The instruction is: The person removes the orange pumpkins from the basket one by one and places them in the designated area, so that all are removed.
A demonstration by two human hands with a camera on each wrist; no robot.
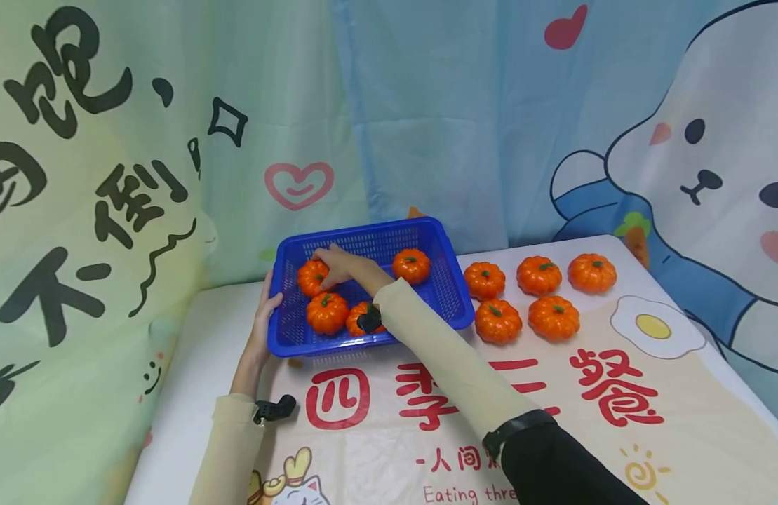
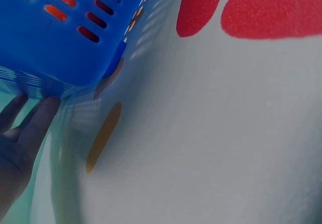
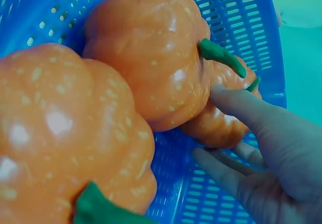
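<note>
Your left hand (image 1: 261, 326) lies against the left side of the blue basket (image 1: 444, 294), its fingers nearly straight and touching the wall. Inside, the leftmost pumpkin (image 1: 309, 280) sits gripped between your right hand's (image 1: 346, 266) thumb and fingers, with two front pumpkins (image 1: 327, 313) and a back-right pumpkin (image 1: 411, 266) farther along. Past the basket's right side, five loose pumpkins (image 1: 498, 322) stand in two rows on the surface (image 1: 692, 421).
</note>
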